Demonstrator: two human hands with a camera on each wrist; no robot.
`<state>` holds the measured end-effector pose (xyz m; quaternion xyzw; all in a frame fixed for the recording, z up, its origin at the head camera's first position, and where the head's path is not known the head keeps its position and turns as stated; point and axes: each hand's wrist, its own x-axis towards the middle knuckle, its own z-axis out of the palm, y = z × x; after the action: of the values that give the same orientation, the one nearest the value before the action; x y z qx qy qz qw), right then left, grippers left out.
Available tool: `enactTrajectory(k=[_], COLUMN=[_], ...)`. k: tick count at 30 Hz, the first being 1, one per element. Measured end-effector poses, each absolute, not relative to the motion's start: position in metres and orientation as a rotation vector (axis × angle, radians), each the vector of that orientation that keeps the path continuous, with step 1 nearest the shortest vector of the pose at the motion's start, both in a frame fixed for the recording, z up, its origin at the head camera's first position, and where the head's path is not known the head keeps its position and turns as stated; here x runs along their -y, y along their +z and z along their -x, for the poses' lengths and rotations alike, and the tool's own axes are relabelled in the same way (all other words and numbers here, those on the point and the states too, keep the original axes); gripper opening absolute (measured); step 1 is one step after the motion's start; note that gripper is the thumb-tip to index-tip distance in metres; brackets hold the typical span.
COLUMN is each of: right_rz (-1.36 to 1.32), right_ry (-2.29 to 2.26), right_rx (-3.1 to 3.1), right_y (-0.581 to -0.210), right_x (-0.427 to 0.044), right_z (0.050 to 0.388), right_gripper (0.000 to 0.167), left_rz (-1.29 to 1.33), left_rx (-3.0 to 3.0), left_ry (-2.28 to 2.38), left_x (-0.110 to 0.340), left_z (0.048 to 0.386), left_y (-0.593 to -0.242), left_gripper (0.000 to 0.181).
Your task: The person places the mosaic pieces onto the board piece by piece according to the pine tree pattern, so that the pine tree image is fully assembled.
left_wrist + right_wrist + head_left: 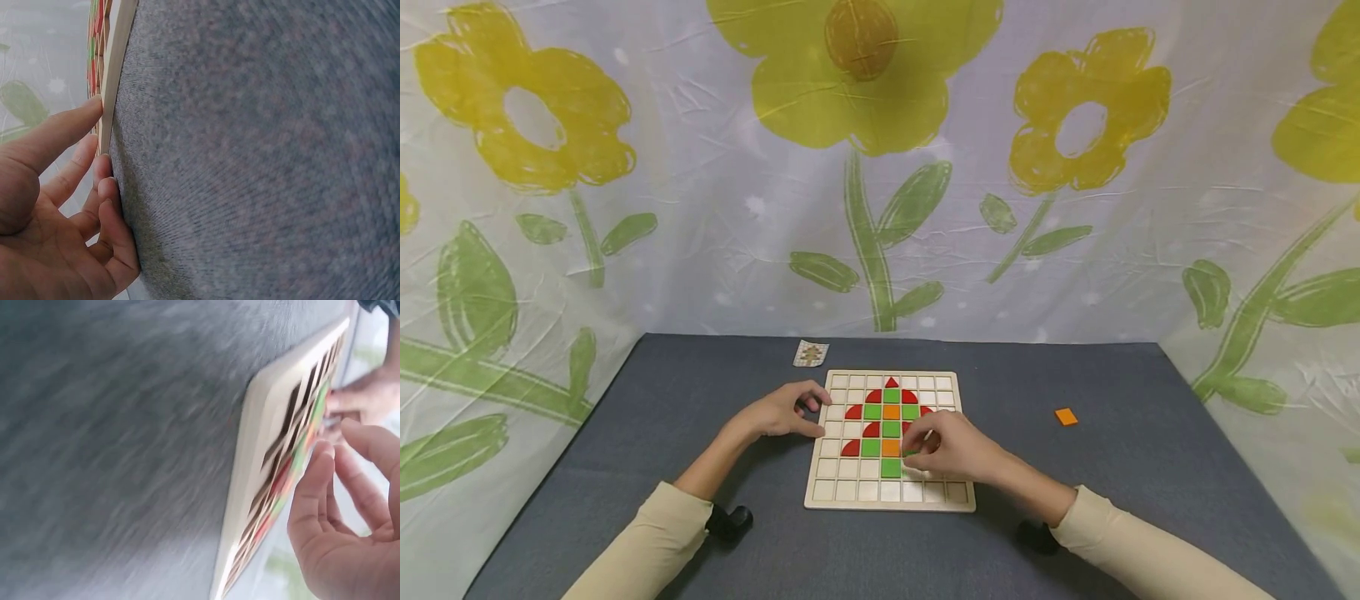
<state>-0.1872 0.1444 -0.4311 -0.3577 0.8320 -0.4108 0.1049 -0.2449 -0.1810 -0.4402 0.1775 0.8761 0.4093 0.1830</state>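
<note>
A square wooden grid board [837, 492] lies on the table, with red, green and orange pieces set in some cells in a tree-like pattern. My left hand [786, 410] is at the board's left side. In the left wrist view, its thumb [87, 119] touches the pale wooden rim and the other fingers bend loosely beside it. My right hand [951, 446] is over the lower right of the pattern, covering some cells. A sliver of green piece [911, 453] shows between its thumb and forefinger. The right wrist view shows those fingertips apart, with no piece visible between them.
One orange square tile [1066, 417] lies on the grey-blue table [700, 375] to the right of the board. A small card with a printed pattern [811, 353] sits behind the board's left corner. A flowered curtain [737, 208] hangs behind the table.
</note>
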Motion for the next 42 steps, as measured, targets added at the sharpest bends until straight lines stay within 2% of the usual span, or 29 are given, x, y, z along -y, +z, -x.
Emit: enactTrajectory(k=[18,27,42], right_rz=[0.859,0.710,0.513], right_ry=[-1.401,-1.406,-1.340], right_rx=[-2.484,-2.563,-2.635], right_y=[-0.435,-0.434,-0.434], right_x=[-0.268,-0.324,-0.363], right_z=[0.193,0.189,0.206], right_gripper=[0.021,0.037,0.052], left_rz=[-0.499,-0.491,-0.489], left_rx=[-2.478,-2.485,-2.473], left_ry=[1.144,1.145,1.145], left_x=[0.181,0.180,0.181], left_z=[0.245,0.245,0.246], left_y=[-0.438,-0.440,-0.440], left_gripper=[0.044,0.045,0.044])
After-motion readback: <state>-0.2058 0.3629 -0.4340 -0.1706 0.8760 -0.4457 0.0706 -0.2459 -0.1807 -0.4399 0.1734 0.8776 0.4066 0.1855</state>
